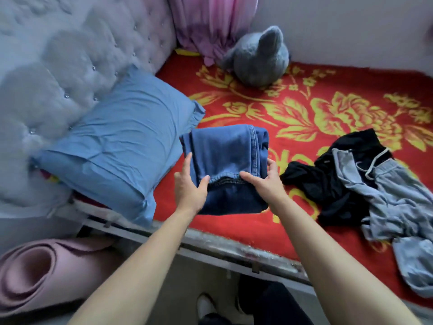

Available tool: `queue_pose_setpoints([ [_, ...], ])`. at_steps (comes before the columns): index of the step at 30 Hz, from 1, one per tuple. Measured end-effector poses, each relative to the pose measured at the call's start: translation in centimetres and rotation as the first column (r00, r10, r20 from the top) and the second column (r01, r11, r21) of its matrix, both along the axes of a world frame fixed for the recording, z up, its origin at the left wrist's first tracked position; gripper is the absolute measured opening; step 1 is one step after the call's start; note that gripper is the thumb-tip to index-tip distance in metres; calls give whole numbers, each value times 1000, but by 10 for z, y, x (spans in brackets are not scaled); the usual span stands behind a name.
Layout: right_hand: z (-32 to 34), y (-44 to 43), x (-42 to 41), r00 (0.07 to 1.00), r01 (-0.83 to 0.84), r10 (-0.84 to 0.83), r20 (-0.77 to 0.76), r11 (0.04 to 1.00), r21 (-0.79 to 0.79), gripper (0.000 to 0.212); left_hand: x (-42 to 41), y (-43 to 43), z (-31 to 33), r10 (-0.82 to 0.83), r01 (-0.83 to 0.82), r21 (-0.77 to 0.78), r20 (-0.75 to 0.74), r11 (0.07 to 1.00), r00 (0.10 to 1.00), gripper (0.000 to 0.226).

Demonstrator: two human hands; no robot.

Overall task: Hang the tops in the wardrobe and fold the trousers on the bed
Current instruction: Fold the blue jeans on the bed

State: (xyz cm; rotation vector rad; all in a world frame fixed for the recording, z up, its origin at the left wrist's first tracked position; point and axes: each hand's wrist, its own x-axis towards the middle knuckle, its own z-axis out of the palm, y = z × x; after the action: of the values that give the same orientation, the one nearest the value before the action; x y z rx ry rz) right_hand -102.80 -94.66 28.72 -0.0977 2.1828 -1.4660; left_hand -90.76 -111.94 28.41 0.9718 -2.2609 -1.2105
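Folded blue jeans (225, 151) sit as a thick bundle over the red and yellow flowered bedspread (304, 113), beside the pillow. My left hand (191, 186) grips the bundle's near left side, thumb on top. My right hand (264, 181) grips its near right side the same way. To the right, a black garment (328, 184) lies crumpled on the bedspread, with grey drawstring trousers (393, 198) spread partly over it. No wardrobe is in view.
A blue pillow (117, 146) leans against the tufted grey headboard (58, 66) at left. A grey plush toy (257, 57) sits at the far corner by a pink curtain (206, 24). A rolled pink mat (39, 270) lies on the floor. The bed's metal edge (234, 252) runs in front of me.
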Motion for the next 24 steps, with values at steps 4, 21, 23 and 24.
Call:
queue_pose_setpoints([
  [4,70,-16,15,984,-171,176,27,974,-148,93,40,-10,60,59,-65,-86,-71,994,996,77],
  [21,110,29,191,593,-707,568,-571,707,-30,68,263,147,137,572,-579,-250,-108,776,813,60],
  [23,105,39,228,545,-743,588,-598,669,-19,75,297,174,138,635,-635,-248,-91,732,768,58],
  [24,104,45,247,535,-761,592,-603,647,-40,78,314,186,139,661,-660,-242,-89,711,745,57],
])
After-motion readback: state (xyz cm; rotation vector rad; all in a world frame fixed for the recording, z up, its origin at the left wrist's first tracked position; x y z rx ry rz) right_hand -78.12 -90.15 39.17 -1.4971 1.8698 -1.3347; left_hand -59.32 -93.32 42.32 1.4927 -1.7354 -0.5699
